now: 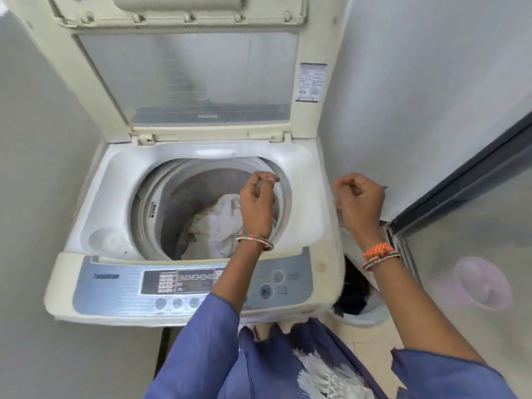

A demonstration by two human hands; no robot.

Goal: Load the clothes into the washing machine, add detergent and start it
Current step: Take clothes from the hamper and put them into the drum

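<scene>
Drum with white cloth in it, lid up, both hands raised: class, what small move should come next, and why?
Probably reach the right hand down to the basket for more clothes. The lid stands open, the drum holds only some white cloth with room left, and dark clothes still lie in the basket. Whether either hand holds anything is unclear.

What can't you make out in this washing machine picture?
- Head view: whether the left hand or right hand pinches anything; the fingers are curled and what lies between them is blurred.
- Panel: labels too small and blurred; the left forearm covers part.
- Drum: its bottom is hidden by the clothes and the left hand.
- Basket: contents dark, partly behind the machine's corner.
- Lid: top cut off by the frame edge.
</scene>
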